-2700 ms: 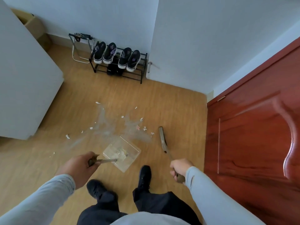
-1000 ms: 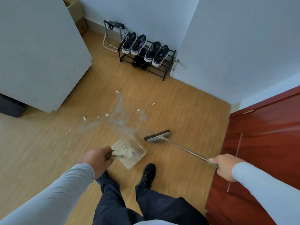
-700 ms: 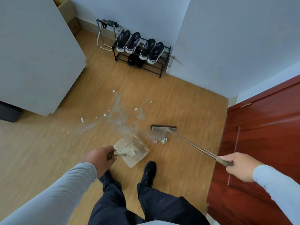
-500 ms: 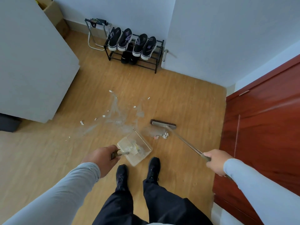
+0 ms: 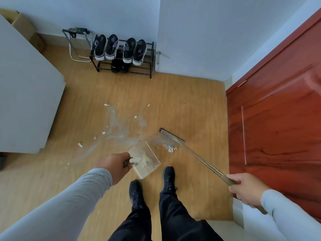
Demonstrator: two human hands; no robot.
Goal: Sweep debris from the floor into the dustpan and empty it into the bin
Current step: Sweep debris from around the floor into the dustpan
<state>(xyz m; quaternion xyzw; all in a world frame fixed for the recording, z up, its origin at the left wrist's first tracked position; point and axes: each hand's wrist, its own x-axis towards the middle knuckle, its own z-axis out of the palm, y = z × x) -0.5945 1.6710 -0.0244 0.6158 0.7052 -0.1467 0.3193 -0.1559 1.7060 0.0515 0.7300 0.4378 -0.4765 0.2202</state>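
My left hand (image 5: 113, 166) grips the handle of a clear plastic dustpan (image 5: 145, 160) that sits on the wooden floor just ahead of my feet, with some swept bits inside it. My right hand (image 5: 245, 189) grips the long metal handle of a broom (image 5: 171, 136), whose dark head rests on the floor to the right of the dustpan. A small heap of white scraps (image 5: 171, 149) lies between the broom head and the pan's right side. More white bits (image 5: 80, 144) and pale dusty streaks are scattered over the floor further ahead and to the left.
A black shoe rack (image 5: 121, 54) with several dark shoes stands against the far wall, a metal frame (image 5: 76, 44) beside it. A white cabinet (image 5: 26, 94) fills the left side; a red wooden door (image 5: 278, 122) is on the right. No bin is visible.
The broom swept in from the right and gathered a small heap of scraps beside the dustpan. My right hand pulled back toward me. My feet stepped closer together behind the pan.
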